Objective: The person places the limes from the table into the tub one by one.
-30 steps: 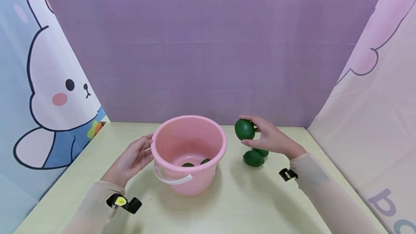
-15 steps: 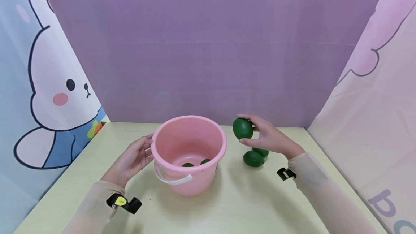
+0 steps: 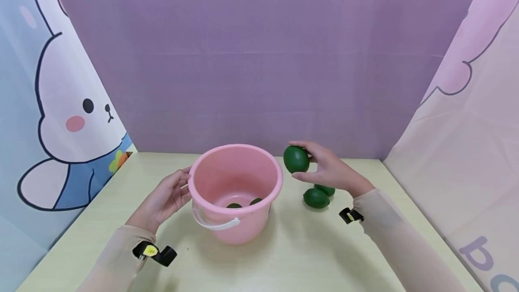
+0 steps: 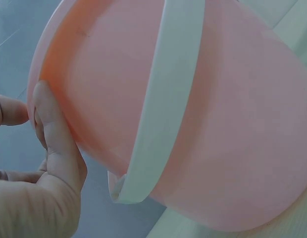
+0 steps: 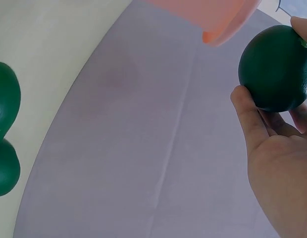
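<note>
My right hand (image 3: 333,169) grips a dark green lime (image 3: 295,159) between thumb and fingers, raised above the table to the right of a pink bucket (image 3: 253,225). In the right wrist view, a small stem mark shows on this lime (image 5: 275,69). My left hand (image 3: 165,199) pinches the bucket's rim at its left side, thumb on one face and a finger on the other, as the left wrist view shows. Inside the bucket, the tops of two limes (image 3: 234,205) peek over the front rim. Two more limes (image 3: 316,198) lie close together on the table below my right hand.
The bucket's white handle (image 3: 216,226) hangs down at its front left. A pale wooden table (image 3: 259,269) carries everything. Behind it rises a purple backdrop (image 3: 259,57), with printed cloths (image 3: 77,89) at the left and right sides.
My right hand has carried the lime a little to the left and slightly up, nearer the bucket. The left hand and the bucket have stayed put.
</note>
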